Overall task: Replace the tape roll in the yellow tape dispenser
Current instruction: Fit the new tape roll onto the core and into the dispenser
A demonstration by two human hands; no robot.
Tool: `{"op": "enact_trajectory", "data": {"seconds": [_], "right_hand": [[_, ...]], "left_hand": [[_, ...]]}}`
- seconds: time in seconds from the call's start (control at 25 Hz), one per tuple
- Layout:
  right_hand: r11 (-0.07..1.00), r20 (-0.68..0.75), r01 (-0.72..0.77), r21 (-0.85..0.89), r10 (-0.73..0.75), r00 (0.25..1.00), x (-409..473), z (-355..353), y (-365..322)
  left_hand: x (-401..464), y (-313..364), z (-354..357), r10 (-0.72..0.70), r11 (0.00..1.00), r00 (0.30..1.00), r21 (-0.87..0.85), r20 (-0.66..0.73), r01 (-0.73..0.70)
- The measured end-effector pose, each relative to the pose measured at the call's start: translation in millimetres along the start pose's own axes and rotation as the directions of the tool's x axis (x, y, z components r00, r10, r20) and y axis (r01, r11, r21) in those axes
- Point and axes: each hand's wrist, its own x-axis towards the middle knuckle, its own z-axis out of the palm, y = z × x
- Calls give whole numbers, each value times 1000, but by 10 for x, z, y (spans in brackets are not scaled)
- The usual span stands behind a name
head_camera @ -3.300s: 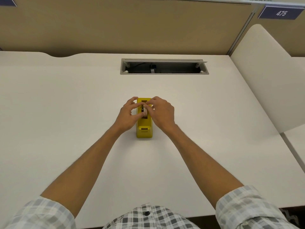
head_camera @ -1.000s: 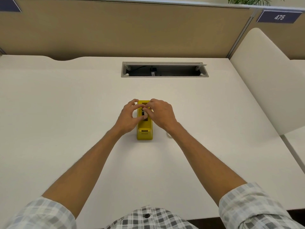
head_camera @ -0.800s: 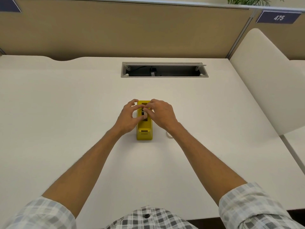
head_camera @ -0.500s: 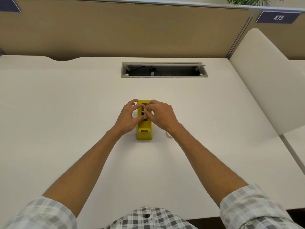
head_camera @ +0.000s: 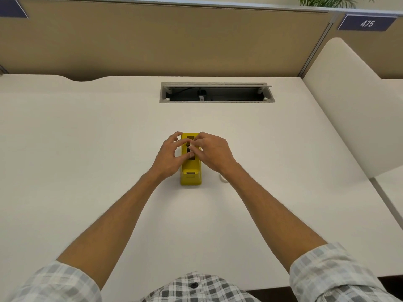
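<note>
The yellow tape dispenser [head_camera: 190, 168] is seen standing on the white bench [head_camera: 87, 149], well in front of the cable slot [head_camera: 217, 95] let into the bench, its long axis running away from the person. The left hand [head_camera: 171, 156] is curled against the dispenser's left side, thumb and forefinger bent in over the top opening. The right hand [head_camera: 211, 152] is laid over the dispenser's right side, its fingertips pinched together above the same opening. A small dark and white part [head_camera: 190, 148] is glimpsed between the two sets of fingertips; which hand grips it cannot be told, nor whether it is the roll's hub. A pale ring-shaped object [head_camera: 224, 179] is partly seen on the bench just right of the dispenser, half hidden by the right wrist. Checked sleeves are rolled above both forearms.
</note>
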Motion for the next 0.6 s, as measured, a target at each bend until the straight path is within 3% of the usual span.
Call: {"op": "enact_trajectory", "data": {"seconds": [0.6], "right_hand": [[992,17,58,-109,-56,998,54,-39,-42]], "left_hand": [[7,13,-7,-21,999,1000,29,5,21]]}}
